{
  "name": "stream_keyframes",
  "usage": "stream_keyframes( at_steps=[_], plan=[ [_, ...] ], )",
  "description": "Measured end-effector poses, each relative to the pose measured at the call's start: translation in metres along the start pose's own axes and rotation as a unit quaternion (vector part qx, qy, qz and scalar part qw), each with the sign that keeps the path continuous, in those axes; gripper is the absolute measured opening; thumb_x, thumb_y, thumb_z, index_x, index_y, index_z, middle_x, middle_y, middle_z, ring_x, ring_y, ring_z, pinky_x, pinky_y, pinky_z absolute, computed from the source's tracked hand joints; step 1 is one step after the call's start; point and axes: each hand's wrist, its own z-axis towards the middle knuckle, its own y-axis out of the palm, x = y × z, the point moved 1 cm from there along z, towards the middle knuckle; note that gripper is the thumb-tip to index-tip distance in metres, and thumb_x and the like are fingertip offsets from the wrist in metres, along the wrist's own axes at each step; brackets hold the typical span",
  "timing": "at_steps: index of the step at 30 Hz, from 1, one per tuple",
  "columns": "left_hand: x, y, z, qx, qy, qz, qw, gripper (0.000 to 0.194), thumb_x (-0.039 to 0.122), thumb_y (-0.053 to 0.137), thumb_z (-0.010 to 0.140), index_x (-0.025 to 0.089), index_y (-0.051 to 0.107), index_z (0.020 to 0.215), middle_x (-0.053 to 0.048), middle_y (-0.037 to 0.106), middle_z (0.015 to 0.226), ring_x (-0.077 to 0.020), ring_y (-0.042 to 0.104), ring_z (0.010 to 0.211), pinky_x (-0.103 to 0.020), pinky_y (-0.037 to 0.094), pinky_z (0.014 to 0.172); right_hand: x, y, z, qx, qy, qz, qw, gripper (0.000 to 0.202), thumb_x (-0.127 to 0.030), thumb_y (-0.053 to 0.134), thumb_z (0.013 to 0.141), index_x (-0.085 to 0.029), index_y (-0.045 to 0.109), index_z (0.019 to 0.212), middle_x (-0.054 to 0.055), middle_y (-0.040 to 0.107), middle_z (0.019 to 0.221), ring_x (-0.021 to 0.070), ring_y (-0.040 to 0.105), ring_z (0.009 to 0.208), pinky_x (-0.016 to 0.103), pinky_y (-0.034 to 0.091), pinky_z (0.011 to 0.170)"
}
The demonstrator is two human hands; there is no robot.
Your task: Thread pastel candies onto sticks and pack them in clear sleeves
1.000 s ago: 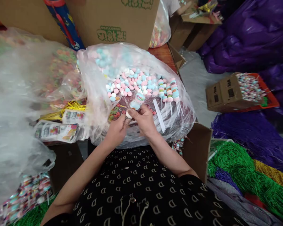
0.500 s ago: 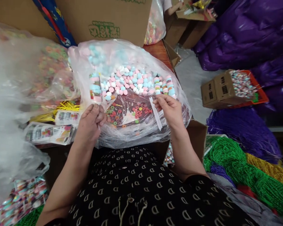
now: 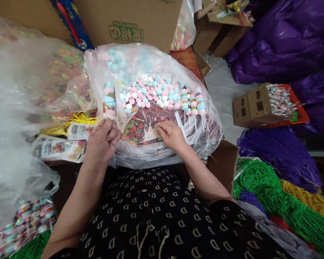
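Note:
My left hand (image 3: pixel 104 136) is closed around the lower end of a candy skewer (image 3: pixel 108 99) held upright, with pink, blue and white pieces in a clear printed wrapper. A bit of white stick pokes out below the fist. My right hand (image 3: pixel 170 133) hovers low over small candy rings, its fingertips pinched together; anything between them is hidden. Beside its wrist lie white strips (image 3: pixel 180 124). Several finished candy skewers (image 3: pixel 193 100) rest at the right, next to a pile of pastel candies (image 3: pixel 151 90). More green and red rings (image 3: pixel 133 129) lie at the left.
A big clear plastic bag (image 3: pixel 162 59) spreads under the candies. Printed wrappers (image 3: pixel 59 147) and gold ties (image 3: pixel 79 118) lie at left. Cardboard boxes (image 3: pixel 124 16) stand behind; an open box (image 3: pixel 223 162) is at right. Another person's arm (image 3: pixel 206 10) shows at the back.
My right hand has left the white strips and moved left over the candy rings, uncovering the skewers' sticks. My left hand keeps hold of the wrapped skewer. The view has shifted slightly.

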Motion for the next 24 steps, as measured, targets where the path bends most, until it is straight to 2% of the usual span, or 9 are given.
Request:
stream_keyframes(
  at_steps=[3, 6, 11, 15, 18, 20, 24],
  plan=[
    [0.008, -0.006, -0.002, 0.014, 0.018, -0.02, 1.0, 0.037, 0.029, 0.059, 0.101, 0.018, 0.066, 0.067, 0.01, 0.022, 0.045, -0.007, 0.025, 0.038, -0.022, 0.049, 0.051, -0.01, 0.004, 0.001, -0.02, -0.017, 0.008, 1.0, 0.026, -0.026, 0.054, 0.102, -0.022, 0.079, 0.102, 0.009, 0.081, 0.105, 0.0238, 0.073, 0.101, 0.041, 0.055, 0.097],
    [0.027, -0.017, -0.005, 0.04, 0.053, -0.04, 0.997, 0.042, 0.031, 0.052, 0.106, 0.019, 0.066, 0.068, 0.009, 0.019, 0.046, -0.008, 0.021, 0.039, -0.022, 0.048, 0.051, -0.016, 0.006, 0.002, -0.026, -0.025, 0.023, 0.999, 0.026, -0.029, 0.054, 0.102, -0.023, 0.079, 0.102, 0.008, 0.082, 0.104, 0.0237, 0.074, 0.101, 0.041, 0.055, 0.095],
    [0.063, -0.047, -0.015, 0.126, 0.115, -0.06, 0.984, 0.049, 0.03, 0.041, 0.11, 0.02, 0.062, 0.067, 0.008, 0.014, 0.046, -0.0085, 0.018, 0.038, -0.021, 0.045, 0.049, -0.024, 0.008, 0.016, -0.02, -0.033, 0.052, 0.998, 0.025, -0.032, 0.056, 0.1, -0.024, 0.08, 0.1, 0.008, 0.083, 0.1, 0.0248, 0.075, 0.096, 0.042, 0.057, 0.089],
    [0.068, -0.074, -0.022, 0.182, 0.132, -0.074, 0.972, 0.044, 0.031, 0.047, 0.109, 0.02, 0.06, 0.069, 0.009, 0.02, 0.045, -0.0074, 0.022, 0.038, -0.02, 0.046, 0.051, -0.061, 0.016, 0.041, -0.044, -0.072, 0.104, 0.991, 0.024, -0.032, 0.057, 0.1, -0.026, 0.08, 0.098, 0.006, 0.083, 0.1, 0.0235, 0.076, 0.096, 0.04, 0.058, 0.088],
    [0.059, -0.091, -0.023, 0.19, 0.136, -0.073, 0.97, 0.038, 0.036, 0.058, 0.105, 0.02, 0.059, 0.071, 0.01, 0.025, 0.044, -0.0065, 0.025, 0.038, -0.02, 0.047, 0.051, -0.103, 0.036, 0.065, -0.09, -0.117, 0.135, 0.98, 0.026, -0.032, 0.055, 0.102, -0.026, 0.08, 0.101, 0.004, 0.082, 0.105, 0.0214, 0.075, 0.097, 0.037, 0.057, 0.089],
    [0.052, -0.098, -0.022, 0.193, 0.136, -0.068, 0.969, 0.036, 0.038, 0.066, 0.101, 0.019, 0.058, 0.071, 0.011, 0.029, 0.044, -0.0063, 0.028, 0.038, -0.02, 0.049, 0.052, -0.129, 0.058, 0.084, -0.134, -0.145, 0.113, 0.974, 0.026, -0.03, 0.053, 0.104, -0.026, 0.079, 0.103, 0.004, 0.081, 0.109, 0.0206, 0.074, 0.101, 0.035, 0.055, 0.092],
    [0.045, -0.103, -0.021, 0.212, 0.127, -0.072, 0.966, 0.038, 0.038, 0.066, 0.101, 0.019, 0.056, 0.07, 0.011, 0.031, 0.042, -0.0062, 0.03, 0.036, -0.02, 0.049, 0.05, -0.155, 0.103, 0.123, -0.248, -0.142, -0.065, 0.956, 0.028, -0.019, 0.049, 0.104, -0.02, 0.077, 0.103, 0.008, 0.08, 0.11, 0.0242, 0.071, 0.108, 0.035, 0.052, 0.095]
  ],
)
